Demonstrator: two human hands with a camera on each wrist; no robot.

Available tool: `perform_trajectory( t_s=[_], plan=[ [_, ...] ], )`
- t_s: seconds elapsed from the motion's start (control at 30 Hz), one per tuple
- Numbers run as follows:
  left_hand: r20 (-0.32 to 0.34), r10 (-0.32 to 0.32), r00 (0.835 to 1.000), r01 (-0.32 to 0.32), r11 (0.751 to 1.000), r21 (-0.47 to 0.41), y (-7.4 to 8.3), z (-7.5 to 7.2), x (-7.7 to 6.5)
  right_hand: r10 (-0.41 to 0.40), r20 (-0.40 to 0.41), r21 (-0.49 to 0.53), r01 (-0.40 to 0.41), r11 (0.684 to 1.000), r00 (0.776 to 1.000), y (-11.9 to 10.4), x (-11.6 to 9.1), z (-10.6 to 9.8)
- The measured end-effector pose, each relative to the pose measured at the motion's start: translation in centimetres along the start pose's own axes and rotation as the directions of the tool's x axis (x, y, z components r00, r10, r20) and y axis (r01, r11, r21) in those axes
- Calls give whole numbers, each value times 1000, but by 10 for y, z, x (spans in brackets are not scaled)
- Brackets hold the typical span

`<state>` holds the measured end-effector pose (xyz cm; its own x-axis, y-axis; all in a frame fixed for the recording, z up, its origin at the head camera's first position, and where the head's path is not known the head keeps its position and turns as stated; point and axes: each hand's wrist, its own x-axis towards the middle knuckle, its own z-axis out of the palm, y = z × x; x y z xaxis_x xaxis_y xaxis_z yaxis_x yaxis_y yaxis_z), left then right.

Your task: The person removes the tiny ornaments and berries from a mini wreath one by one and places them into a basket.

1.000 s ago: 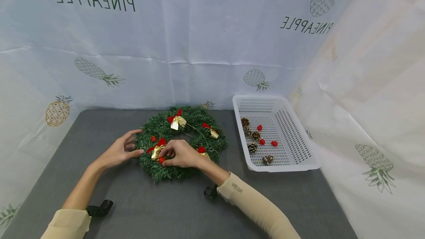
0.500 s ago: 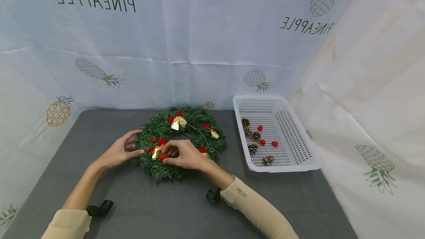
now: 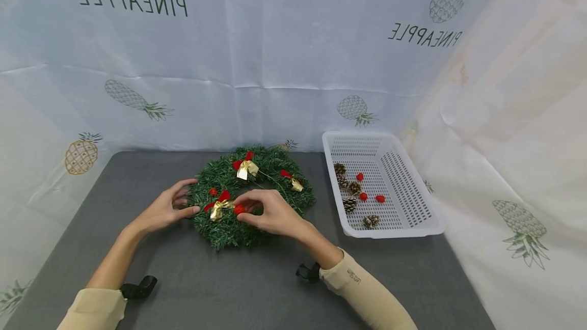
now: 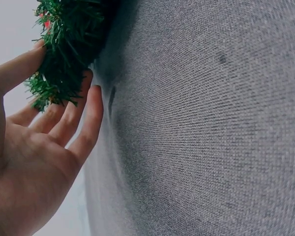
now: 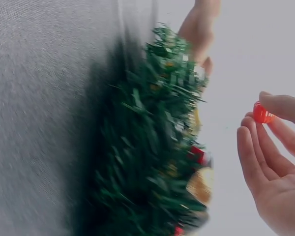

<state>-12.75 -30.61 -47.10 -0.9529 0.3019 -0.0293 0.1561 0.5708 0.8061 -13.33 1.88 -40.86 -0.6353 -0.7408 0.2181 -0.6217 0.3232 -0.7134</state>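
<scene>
A green tinsel wreath [image 3: 224,236] lies on the dark table, decorated with red-and-gold bows [image 3: 247,168] and a red berry [image 3: 213,192] at its left. My left hand [image 3: 167,208] holds the wreath's left edge; in the left wrist view its thumb is on the foliage [image 4: 73,39] and its fingers lie behind and below. My right hand [image 3: 277,214] pinches a small red berry [image 3: 239,209] between thumb and fingertips. The right wrist view shows that berry [image 5: 261,114] raised clear of the wreath. This hand hides part of the wreath's lower right side.
A white perforated basket [image 3: 394,234] stands right of the wreath, holding several pine cones [image 3: 349,204] and red berries [image 3: 380,198]. A pineapple-print curtain [image 3: 293,65] hangs behind the grey table [image 3: 220,289]. Black wrist straps [image 3: 139,287] sit on both forearms.
My right hand has lifted the red berry off the area beside the lower-left bow and moved it to the right. My left hand has stayed in place on the wreath.
</scene>
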Motion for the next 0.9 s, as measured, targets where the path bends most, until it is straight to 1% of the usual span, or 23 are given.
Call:
perform_trajectory(
  t_s=[0.23, 0.43, 0.6, 0.8, 0.9],
  plan=[
    [0, 4, 1000, -4, 1000, 1, 1, 0, 0, -21, -70, -46, 18, 999, 997, -14, -19, -24],
    [-1, 2, 1000, -2, 1000, 4, 2, 0, 0, -39, -156, -100, 24, 995, 987, -19, -37, -52],
    [0, 1, 1000, -1, 1000, 4, 1, 0, 0, -10, -234, -157, -28, 987, 972, -18, -54, -78],
    [3, -2, 1000, 2, 1000, 3, 0, 1, 0, 16, -325, -219, -91, 971, 945, -11, -79, -110],
    [2, -3, 1000, 3, 1000, 3, 1, 1, 0, 42, -347, -229, -128, 965, 937, -6, -88, -126]
  ],
)
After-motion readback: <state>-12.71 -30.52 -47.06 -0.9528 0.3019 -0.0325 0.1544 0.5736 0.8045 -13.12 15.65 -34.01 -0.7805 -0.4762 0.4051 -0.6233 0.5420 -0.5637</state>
